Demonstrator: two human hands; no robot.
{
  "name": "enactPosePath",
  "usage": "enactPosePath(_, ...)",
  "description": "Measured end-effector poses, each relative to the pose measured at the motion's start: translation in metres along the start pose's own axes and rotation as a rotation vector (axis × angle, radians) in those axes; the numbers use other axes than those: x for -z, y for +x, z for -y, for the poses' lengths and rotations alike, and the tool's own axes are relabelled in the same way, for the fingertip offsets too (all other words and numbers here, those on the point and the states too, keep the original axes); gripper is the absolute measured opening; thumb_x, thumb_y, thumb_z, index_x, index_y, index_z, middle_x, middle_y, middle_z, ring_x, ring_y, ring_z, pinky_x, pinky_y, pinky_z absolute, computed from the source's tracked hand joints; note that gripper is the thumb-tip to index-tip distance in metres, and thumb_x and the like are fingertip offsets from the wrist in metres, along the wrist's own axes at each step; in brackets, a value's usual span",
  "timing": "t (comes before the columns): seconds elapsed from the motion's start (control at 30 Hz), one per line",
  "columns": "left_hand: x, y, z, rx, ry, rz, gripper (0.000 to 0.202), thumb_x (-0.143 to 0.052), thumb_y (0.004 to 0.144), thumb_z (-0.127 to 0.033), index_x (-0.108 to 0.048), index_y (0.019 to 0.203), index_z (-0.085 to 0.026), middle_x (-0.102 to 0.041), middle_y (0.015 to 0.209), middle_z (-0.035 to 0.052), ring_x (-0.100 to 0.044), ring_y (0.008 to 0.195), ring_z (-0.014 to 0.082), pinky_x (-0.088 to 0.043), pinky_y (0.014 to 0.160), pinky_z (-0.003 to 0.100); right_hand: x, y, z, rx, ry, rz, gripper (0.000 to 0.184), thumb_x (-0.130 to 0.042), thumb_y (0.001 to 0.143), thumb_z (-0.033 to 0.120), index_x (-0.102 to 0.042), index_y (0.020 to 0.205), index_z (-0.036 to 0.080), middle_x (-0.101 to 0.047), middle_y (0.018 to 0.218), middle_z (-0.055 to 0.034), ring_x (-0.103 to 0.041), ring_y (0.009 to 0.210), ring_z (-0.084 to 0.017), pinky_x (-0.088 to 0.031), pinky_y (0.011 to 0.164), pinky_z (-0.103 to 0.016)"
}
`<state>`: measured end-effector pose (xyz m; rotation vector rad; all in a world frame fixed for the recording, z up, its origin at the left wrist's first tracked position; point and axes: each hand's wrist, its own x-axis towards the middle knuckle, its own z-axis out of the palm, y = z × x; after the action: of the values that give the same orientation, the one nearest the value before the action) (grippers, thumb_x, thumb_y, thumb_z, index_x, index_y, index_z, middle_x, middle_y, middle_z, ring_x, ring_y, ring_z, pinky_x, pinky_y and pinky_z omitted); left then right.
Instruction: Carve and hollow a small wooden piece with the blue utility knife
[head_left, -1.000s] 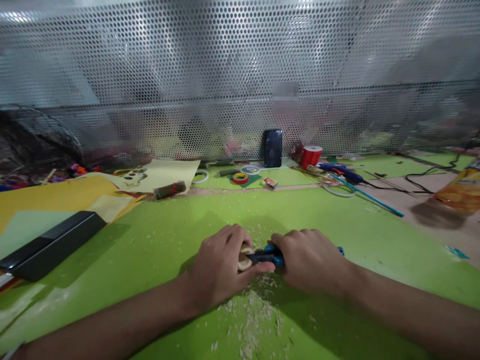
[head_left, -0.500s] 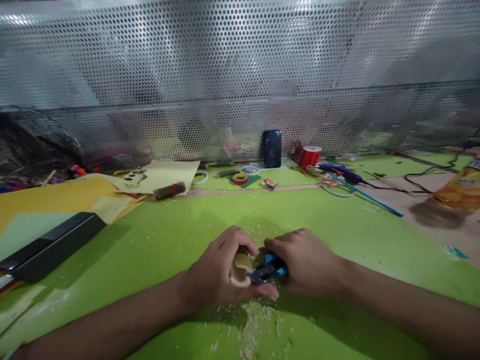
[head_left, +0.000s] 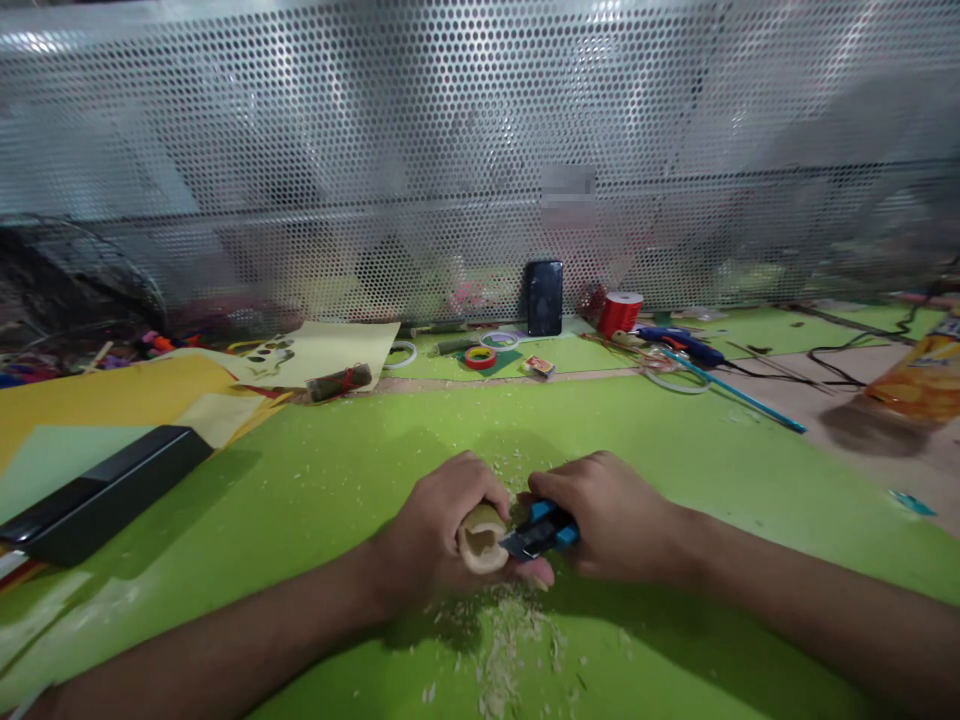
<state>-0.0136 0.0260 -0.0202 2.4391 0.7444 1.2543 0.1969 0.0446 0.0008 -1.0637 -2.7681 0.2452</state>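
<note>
My left hand is wrapped round a short piece of bamboo tube, its open end facing me. A notch shows in the pale rim. In my right hand is a blue and black utility knife, the blade pointing left and meeting the right side of the rim. My left thumb sticks out just below the blade. Pale shavings lie on the green sheet under both hands.
A black box and yellow paper lie at left. Along the back are a bamboo piece, tape rolls, a phone, red spool and glue gun. A perforated metal panel stands behind.
My left hand has turned the bamboo tube so its open end faces me more squarely. The knife stays at the rim and has shifted only slightly.
</note>
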Motion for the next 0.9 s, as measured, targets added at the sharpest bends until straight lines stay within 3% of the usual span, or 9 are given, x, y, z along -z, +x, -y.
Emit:
enactPosePath(0.33,-0.001,0.002,-0.002,-0.038,0.014,0.002,0.044,-0.079,0.07,-0.052,-0.05,0.077,-0.019,-0.054,0.066,-0.0017,-0.048,0.06,0.0125,-0.035,0.056,0.025,0.007,-0.001,0.007,-0.042,-0.02,0.154,0.014,-0.058,0.062,0.02,-0.06,0.075,0.02,-0.066,0.067,-0.0025,-0.057,0.056,-0.016,-0.028,0.052,-0.026)
enactPosePath(0.6,0.001,-0.002,-0.002,-0.013,0.144,0.049,0.033,-0.073,0.078,-0.04,-0.048,0.078,-0.019,-0.051,0.067,-0.0014,-0.046,0.06,0.0124,-0.035,0.054,0.024,0.007,-0.001,0.013,-0.118,-0.049,0.139,0.015,-0.057,0.063,0.02,-0.064,0.076,0.02,-0.067,0.066,-0.0033,-0.057,0.054,-0.017,-0.026,0.05,-0.026)
enactPosePath(0.9,0.0,-0.002,-0.006,-0.075,0.245,0.054,0.031,-0.068,0.08,-0.042,-0.048,0.074,-0.019,-0.052,0.06,-0.0027,-0.044,0.051,0.0094,-0.032,0.046,0.021,0.005,-0.002,0.02,-0.186,-0.067,0.154,0.011,-0.06,0.066,0.022,-0.064,0.076,0.02,-0.067,0.065,-0.0038,-0.058,0.054,-0.017,-0.026,0.049,-0.027)
